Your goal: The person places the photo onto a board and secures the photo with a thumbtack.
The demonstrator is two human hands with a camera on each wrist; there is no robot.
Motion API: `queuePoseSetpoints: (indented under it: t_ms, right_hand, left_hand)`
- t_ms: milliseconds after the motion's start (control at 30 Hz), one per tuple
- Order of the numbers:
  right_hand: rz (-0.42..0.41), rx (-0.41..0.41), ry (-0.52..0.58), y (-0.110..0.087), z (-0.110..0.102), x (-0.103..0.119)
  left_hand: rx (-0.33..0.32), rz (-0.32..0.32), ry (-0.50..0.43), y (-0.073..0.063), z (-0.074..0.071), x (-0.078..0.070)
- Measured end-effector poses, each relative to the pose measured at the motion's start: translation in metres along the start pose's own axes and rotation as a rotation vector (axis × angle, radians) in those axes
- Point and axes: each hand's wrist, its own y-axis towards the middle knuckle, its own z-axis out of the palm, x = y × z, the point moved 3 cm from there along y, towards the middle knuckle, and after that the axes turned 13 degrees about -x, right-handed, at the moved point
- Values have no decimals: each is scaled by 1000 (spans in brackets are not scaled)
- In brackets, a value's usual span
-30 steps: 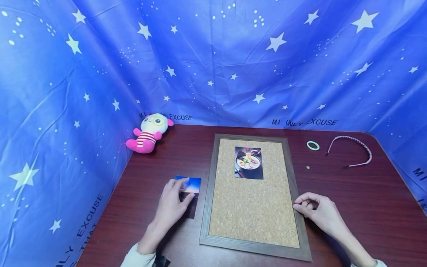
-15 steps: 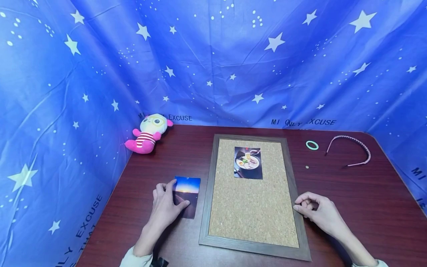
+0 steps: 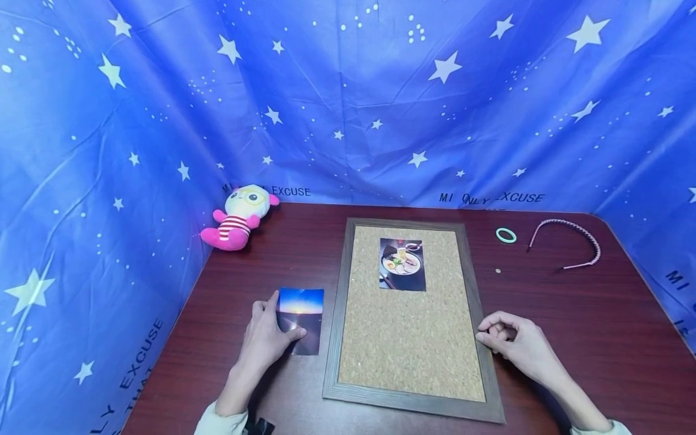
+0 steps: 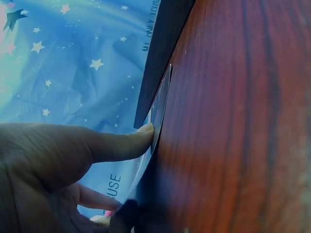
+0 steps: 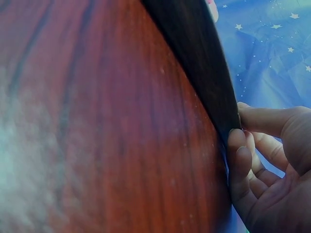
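A sunset photo point(image 3: 307, 308) lies on the table left of the framed cork board point(image 3: 408, 338). My left hand point(image 3: 264, 337) holds that photo at its left side, the thumb on its face and the index finger along its edge. In the left wrist view the thumb point(image 4: 121, 144) touches the photo, while the other fingertips are partly hidden. My right hand point(image 3: 516, 341) pinches the right side of the board's frame, thumb on top and curled fingers point(image 5: 239, 155) against the outer edge. A ramen photo point(image 3: 402, 266) sits on the upper part of the cork.
A pink plush toy point(image 3: 239, 217) sits at the back left of the table point(image 3: 304, 254). On the right lie a mint-green ring point(image 3: 505, 229), a small round piece point(image 3: 498, 271) and a braided headband point(image 3: 592, 232). Starry blue cloth point(image 3: 348, 90) surrounds the table.
My left hand has moved left, from over the sunset photo to its left side, uncovering most of the picture. My right hand stays at the frame.
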Motion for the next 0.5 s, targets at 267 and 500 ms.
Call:
queuePoseSetpoints:
  t_ms: [267,500]
  right_hand:
    - [11,5,-5,0,-1,0]
    - [10,7,-4,1,0,0]
  left_hand:
    - [-86,110,-54,10,18,35]
    - [-178,193,-108,20,30,67]
